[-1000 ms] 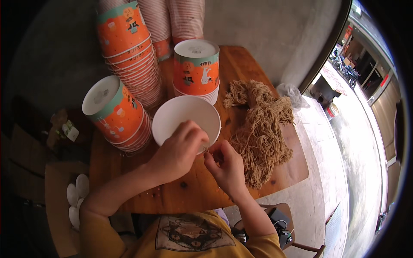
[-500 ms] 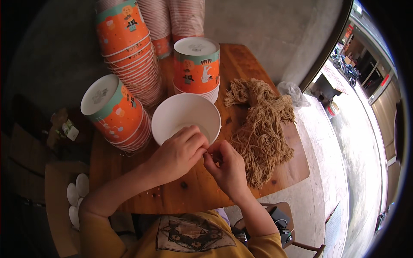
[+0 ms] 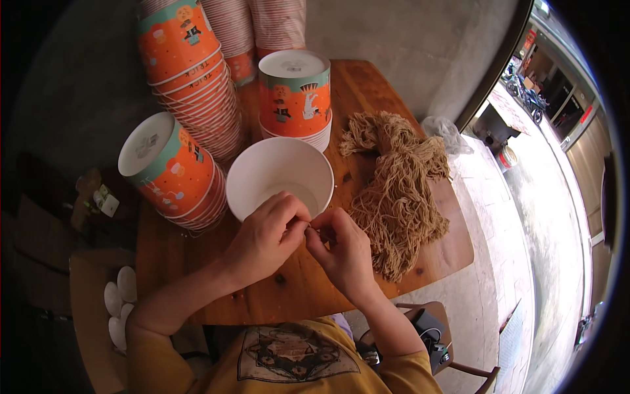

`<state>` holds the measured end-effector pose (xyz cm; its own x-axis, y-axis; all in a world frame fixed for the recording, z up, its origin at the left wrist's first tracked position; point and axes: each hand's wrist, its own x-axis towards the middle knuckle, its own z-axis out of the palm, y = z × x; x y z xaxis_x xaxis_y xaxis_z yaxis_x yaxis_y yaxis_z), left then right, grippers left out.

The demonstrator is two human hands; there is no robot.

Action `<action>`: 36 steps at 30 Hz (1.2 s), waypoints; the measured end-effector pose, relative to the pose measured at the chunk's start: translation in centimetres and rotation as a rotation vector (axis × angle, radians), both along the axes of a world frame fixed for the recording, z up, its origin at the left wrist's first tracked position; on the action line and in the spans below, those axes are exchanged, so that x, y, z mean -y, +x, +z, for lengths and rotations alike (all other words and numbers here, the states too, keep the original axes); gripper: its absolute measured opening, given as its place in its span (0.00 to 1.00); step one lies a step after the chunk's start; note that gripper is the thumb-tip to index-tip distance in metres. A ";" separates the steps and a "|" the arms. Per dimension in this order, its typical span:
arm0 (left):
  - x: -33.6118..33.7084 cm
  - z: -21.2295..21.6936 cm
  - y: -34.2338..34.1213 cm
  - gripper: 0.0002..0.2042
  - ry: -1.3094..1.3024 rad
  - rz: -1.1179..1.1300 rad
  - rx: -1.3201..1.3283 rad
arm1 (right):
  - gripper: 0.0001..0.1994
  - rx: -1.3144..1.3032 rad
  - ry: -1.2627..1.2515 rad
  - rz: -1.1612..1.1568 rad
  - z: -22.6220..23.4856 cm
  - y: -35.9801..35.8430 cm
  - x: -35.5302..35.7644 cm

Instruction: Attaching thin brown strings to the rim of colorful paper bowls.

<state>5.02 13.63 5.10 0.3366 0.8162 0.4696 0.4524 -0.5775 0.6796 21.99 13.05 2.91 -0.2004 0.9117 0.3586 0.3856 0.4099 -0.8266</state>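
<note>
A white paper bucket point(image 3: 262, 172) stands on the wooden table with its mouth up, leaning slightly towards me. Just in front of its near rim, my left hand point(image 3: 270, 235) and my right hand point(image 3: 342, 253) meet at the fingertips. Both are closed in a pinch, the left knuckles overlapping the bucket's rim. Whatever lies between the fingertips is tiny, with only a dark speck showing, too small to name. To the right of my right hand lies a loose bundle of tan twine point(image 3: 403, 197), many strands heaped together.
Upside-down stacks of orange and green printed buckets stand at the left point(image 3: 174, 171) and behind point(image 3: 295, 98); a tall stack point(image 3: 190, 79) leans at the back left. A clear plastic bag point(image 3: 446, 134) sits by the wall. A cardboard box point(image 3: 88, 289) holds white cups below left. A chair point(image 3: 436, 322) stands right.
The whole view has shifted slightly. My left fingers have lifted and curled a little, opening a gap beside the thumb. Both hands still meet at the fingertips; bucket and twine stay put.
</note>
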 end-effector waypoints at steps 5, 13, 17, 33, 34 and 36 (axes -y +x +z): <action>0.1 0.3 0.2 0.09 -0.107 0.032 0.065 | 0.09 -0.061 -0.025 0.002 -0.7 -0.1 -0.1; -0.5 0.7 -0.4 0.15 -0.274 0.003 0.127 | 0.05 -0.339 -0.176 0.031 -1.7 0.0 -0.4; -0.6 0.9 -0.4 0.15 -0.346 -0.011 0.169 | 0.06 -0.270 -0.112 0.007 -1.7 0.0 -0.3; -0.1 0.7 0.3 0.16 -0.264 0.017 0.081 | 0.05 -0.210 0.021 -0.053 -2.0 -0.4 -0.3; -0.1 0.7 0.3 0.16 -0.264 0.018 0.080 | 0.05 -0.210 0.022 -0.053 -2.0 -0.4 -0.3; -0.1 0.6 0.3 0.17 -0.194 0.030 0.012 | 0.05 -0.210 0.010 -0.058 -1.9 -0.5 -0.2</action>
<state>5.36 13.72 5.73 0.3061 0.9015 0.3059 0.4591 -0.4213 0.7821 21.47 13.25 1.06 -0.0673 0.9156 0.3965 0.2286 0.4010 -0.8871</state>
